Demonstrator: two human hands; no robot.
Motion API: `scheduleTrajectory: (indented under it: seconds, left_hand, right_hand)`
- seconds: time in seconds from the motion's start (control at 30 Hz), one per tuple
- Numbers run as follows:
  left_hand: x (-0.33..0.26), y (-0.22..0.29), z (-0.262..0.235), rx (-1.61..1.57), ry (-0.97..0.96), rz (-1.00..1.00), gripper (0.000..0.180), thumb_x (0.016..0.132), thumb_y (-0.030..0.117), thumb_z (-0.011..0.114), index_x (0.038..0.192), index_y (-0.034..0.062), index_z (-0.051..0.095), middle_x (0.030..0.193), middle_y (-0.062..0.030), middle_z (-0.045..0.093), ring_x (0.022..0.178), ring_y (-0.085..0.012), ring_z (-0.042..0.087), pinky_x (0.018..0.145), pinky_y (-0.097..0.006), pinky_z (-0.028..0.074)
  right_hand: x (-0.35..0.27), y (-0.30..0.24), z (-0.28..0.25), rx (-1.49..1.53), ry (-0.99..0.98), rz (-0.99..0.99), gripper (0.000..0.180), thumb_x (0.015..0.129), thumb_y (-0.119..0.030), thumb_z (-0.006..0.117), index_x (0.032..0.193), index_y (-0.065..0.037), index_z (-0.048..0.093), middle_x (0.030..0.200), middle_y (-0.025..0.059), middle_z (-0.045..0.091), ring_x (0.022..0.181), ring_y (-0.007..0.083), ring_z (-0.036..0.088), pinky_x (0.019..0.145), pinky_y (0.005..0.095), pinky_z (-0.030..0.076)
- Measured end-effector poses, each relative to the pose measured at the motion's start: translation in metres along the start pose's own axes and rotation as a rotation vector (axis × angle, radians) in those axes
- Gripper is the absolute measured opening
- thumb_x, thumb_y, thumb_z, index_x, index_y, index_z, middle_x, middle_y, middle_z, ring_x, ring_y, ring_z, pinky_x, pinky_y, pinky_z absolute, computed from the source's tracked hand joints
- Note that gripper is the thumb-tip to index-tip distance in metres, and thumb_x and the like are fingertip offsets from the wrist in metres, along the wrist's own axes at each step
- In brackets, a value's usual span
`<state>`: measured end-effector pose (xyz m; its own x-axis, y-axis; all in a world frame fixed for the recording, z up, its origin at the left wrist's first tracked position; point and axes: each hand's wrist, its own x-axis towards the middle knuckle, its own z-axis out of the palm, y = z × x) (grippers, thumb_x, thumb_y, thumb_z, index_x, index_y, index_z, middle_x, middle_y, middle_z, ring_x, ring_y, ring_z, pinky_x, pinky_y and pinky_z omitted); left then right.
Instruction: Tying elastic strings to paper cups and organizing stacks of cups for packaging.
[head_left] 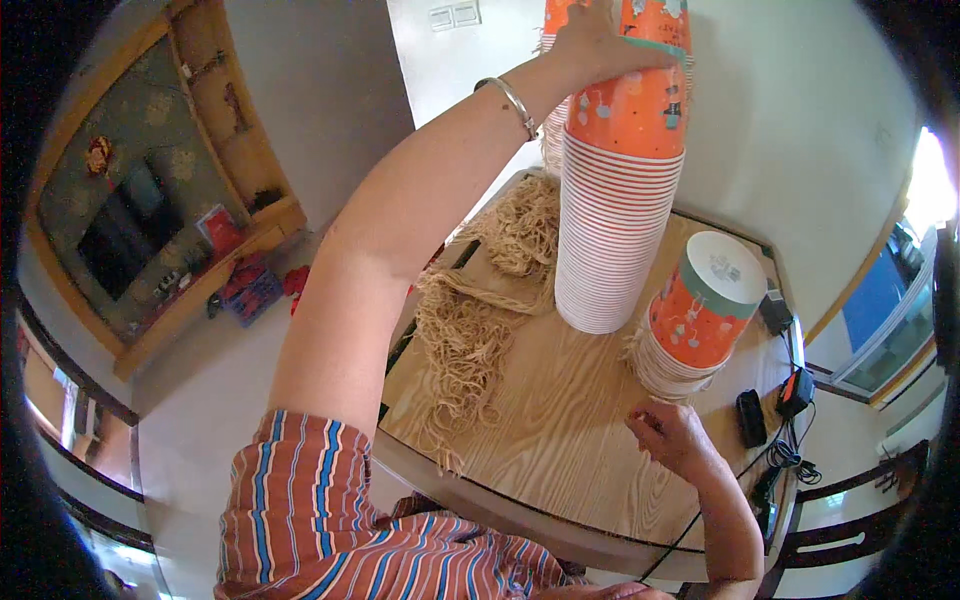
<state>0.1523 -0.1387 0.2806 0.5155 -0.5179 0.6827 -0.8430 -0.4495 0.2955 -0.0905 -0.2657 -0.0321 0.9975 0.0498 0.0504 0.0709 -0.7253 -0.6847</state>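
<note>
A tall stack of orange paper cups [612,235] stands upside down on the wooden table, its white rims nested closely. High up at the top of this stack, my left hand [598,48] is closed around a cup, its thumb across the orange side. To the right is a shorter upside-down stack of cups [700,318] with a green band and white base. Tan strings lie round its lower rims. Just in front of it, my right hand [672,437] has its fingers curled together; what they hold, if anything, is hidden.
Tangled tan strings [465,345] lie left of the tall stack. Black adapters and cables [790,440] lie along the table's right edge. A dark wooden chair [855,525] stands at right. Behind the tall stack, more cups are partly hidden. A television [130,228] hangs at far left.
</note>
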Motion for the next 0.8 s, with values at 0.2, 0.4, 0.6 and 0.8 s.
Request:
scheduleTrajectory:
  seconds: [0.2,0.4,0.6,0.8]
  left_hand:
    - [0.002,-0.027,-0.005,-0.092,0.063,0.017,0.115,0.068,0.058,0.075,0.144,-0.0050,0.017,0.143,-0.0269,0.033,0.133,-0.0356,0.036,0.108,-0.045,0.035]
    - [-0.028,-0.075,0.031,-0.676,0.059,-0.173,0.122,0.058,0.051,0.085,0.141,-0.0075,0.016,0.107,-0.0161,0.060,0.093,-0.0199,0.062,0.081,-0.034,0.053]
    - [-0.014,-0.077,0.035,-0.788,0.015,-0.119,0.116,0.057,0.055,0.084,0.135,-0.0082,0.027,0.101,-0.0122,0.060,0.080,-0.0150,0.059,0.068,-0.027,0.051]
    - [-0.017,-0.073,0.022,-0.834,0.015,-0.095,0.098,0.063,0.048,0.083,0.130,-0.0039,0.035,0.111,-0.0151,0.059,0.092,-0.0195,0.062,0.080,-0.031,0.053]
  right_hand:
    - [0.043,-0.053,-0.030,0.130,0.399,-0.262,0.026,0.083,-0.006,0.064,0.107,-0.002,0.055,0.093,0.0115,0.061,0.089,0.0216,0.060,0.076,0.0337,0.048]
    - [0.135,-0.079,-0.125,-0.003,0.830,-0.412,0.057,0.083,-0.021,0.067,0.131,-0.001,0.044,0.125,0.0194,0.051,0.117,0.0302,0.050,0.097,0.0384,0.042]
    - [0.208,-0.087,-0.152,0.026,0.847,-0.376,0.072,0.080,-0.030,0.070,0.140,-0.007,0.036,0.131,0.0225,0.044,0.121,0.0351,0.047,0.101,0.0411,0.041]
    - [0.231,-0.086,-0.156,0.092,0.898,-0.411,0.075,0.081,-0.025,0.071,0.143,-0.008,0.032,0.129,0.0198,0.044,0.115,0.0303,0.050,0.093,0.0382,0.046]
